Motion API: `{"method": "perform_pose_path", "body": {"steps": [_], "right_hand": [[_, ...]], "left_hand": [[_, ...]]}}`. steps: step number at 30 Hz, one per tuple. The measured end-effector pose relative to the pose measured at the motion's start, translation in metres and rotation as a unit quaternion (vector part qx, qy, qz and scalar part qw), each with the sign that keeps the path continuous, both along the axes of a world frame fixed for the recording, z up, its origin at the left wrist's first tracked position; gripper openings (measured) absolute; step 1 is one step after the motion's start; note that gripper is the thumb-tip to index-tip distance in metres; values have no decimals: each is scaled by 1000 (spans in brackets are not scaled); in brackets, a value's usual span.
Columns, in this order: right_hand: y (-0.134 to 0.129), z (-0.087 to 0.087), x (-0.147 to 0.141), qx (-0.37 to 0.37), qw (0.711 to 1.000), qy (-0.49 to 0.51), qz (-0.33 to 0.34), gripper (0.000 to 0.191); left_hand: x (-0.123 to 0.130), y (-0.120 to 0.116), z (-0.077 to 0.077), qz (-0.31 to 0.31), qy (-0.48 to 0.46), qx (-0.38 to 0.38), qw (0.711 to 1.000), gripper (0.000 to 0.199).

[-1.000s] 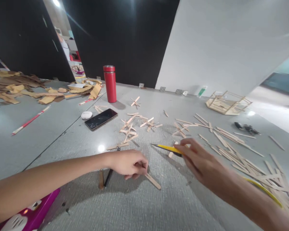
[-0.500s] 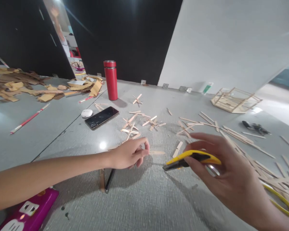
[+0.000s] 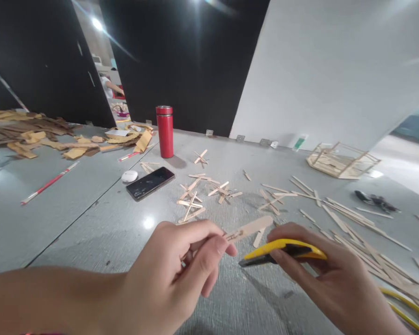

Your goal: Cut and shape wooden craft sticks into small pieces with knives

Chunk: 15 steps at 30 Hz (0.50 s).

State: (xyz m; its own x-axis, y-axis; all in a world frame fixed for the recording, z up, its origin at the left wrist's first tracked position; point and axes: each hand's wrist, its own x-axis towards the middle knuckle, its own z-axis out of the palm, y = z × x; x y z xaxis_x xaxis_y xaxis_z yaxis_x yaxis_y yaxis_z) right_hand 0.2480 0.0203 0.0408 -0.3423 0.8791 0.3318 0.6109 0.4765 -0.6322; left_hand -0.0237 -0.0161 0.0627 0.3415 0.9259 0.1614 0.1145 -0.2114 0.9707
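Yellow-and-black utility knife point(image 3: 282, 246) sat gripped in your right hand point(image 3: 330, 274), thumb on the near side, nose pointing left; couldn't tell if the blade was out. Your left hand point(image 3: 181, 265) pinched a flat, pale wooden craft stick point(image 3: 255, 226) between thumb and fingers, above the grey textured table point(image 3: 237, 302), rounded end out to the right. Step looked like checking or trimming that stick's rough, nicked patch beside your fingertips; knife was apart from it. Next move likely called for a firm pinch, nose clear of your left thumb. Left forearm came in low from the left.
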Motion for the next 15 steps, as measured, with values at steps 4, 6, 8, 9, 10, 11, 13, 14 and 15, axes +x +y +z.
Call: {"method": "perform_pose_path", "body": {"steps": [4,6,8,9,10,11,13,14,15], "right_hand": [[-3,5,-2,11,1000,-28,-1,16],[-3,9,-1,37,998,-51,-7,17],[-2,14,2,70,995,-76,-16,17],[-2,17,6,84,992,-94,-16,18],[-2,19,10,93,989,-116,-13,17],[-2,21,16,97,985,-143,-7,16],[-4,22,28,94,975,-202,8,13],[-6,22,35,90,970,-226,9,12],[-8,21,41,91,967,-236,-7,11]], "left_hand": [[2,-4,4,-5,-9,26,1000,39],[2,-4,5,1,-11,42,999,36],[3,-5,6,10,-8,58,998,33],[3,-5,6,16,-5,68,998,32],[4,-5,6,22,-2,80,997,31],[4,-5,5,26,2,98,995,29],[4,-5,3,39,12,150,988,26],[4,-5,1,47,16,180,982,23],[4,-5,0,60,17,213,975,20]]}}
